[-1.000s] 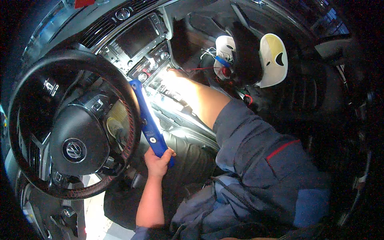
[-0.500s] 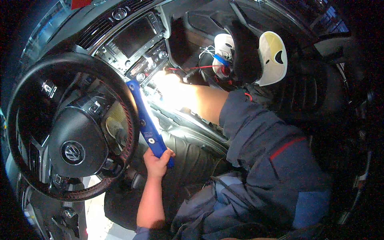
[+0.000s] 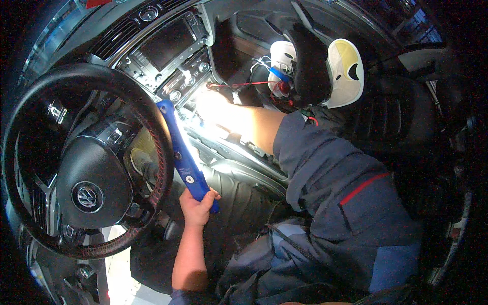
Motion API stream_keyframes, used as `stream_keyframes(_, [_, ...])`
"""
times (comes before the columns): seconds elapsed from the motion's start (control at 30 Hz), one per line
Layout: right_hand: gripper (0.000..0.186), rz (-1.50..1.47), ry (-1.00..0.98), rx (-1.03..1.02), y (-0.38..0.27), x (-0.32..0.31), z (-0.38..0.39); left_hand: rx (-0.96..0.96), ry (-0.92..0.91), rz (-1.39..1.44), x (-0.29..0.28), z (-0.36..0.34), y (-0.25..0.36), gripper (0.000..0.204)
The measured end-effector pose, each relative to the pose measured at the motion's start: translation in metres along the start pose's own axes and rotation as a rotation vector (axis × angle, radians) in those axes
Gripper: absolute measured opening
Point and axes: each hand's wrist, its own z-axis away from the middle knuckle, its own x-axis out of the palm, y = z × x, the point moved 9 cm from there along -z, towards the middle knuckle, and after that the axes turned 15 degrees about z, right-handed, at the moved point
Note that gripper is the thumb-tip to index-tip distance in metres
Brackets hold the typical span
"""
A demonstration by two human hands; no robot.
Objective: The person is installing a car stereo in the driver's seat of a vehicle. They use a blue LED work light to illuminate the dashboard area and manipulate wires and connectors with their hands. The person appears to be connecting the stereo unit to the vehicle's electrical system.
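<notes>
My left hand [image 3: 197,206] is closed around the lower end of a long blue work light [image 3: 186,161]. The lamp slants up beside the steering wheel [image 3: 163,152], and its bright side faces the centre console [image 3: 249,161]. My right hand [image 3: 219,111] reaches into the front of the console, below the climate control panel [image 3: 185,84]. Glare washes out this hand, so its fingers and anything in them cannot be made out. A thin red cable [image 3: 244,84] runs from near that spot towards the passenger side.
Above the controls is a dashboard screen [image 3: 165,44] with its trim off and the frame bare. White and yellow panels [image 3: 345,73], white wires [image 3: 263,63] and a blue piece [image 3: 280,74] lie on the passenger side. My legs [image 3: 239,188] are beside the console.
The whole view has shifted slightly, with the wheel and dashboard a little further left. Both hands stay in much the same places, the left still holding the work light.
</notes>
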Motion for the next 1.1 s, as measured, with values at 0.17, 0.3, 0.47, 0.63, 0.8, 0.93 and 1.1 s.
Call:
stream_keyframes(0.17, [0.024, -0.631, -0.019, 0.309, 0.037, 0.007, 0.006, 0.009, -0.035, 0.001, 0.002, -0.001, 0.000, 0.023])
stream_keyframes(0.3, [0.025, -0.966, -0.004, 0.362, 0.048, 0.027, -0.001, 0.023, -0.033, 0.035, 0.004, 0.000, 0.002, 0.022])
stream_keyframes(0.47, [0.022, -0.438, 0.169, 0.342, 0.037, 0.011, -0.007, 0.019, -0.009, -0.020, 0.001, 0.000, 0.002, 0.021])
stream_keyframes(0.63, [0.024, -0.271, -0.051, 0.214, 0.022, 0.018, -0.014, 0.042, -0.067, -0.073, 0.003, -0.002, 0.003, 0.017])
stream_keyframes(0.8, [0.024, -0.463, 0.060, 0.287, 0.038, 0.014, -0.004, -0.012, -0.009, 0.024, -0.002, -0.001, -0.003, 0.021])
stream_keyframes(0.93, [0.024, -0.531, 0.167, 0.277, 0.037, 0.012, 0.000, -0.005, -0.024, 0.025, 0.001, 0.001, -0.001, 0.021])
stream_keyframes(1.1, [0.024, -0.837, 0.102, 0.495, 0.047, 0.036, -0.004, -0.021, -0.028, 0.064, 0.002, 0.002, -0.001, 0.021])
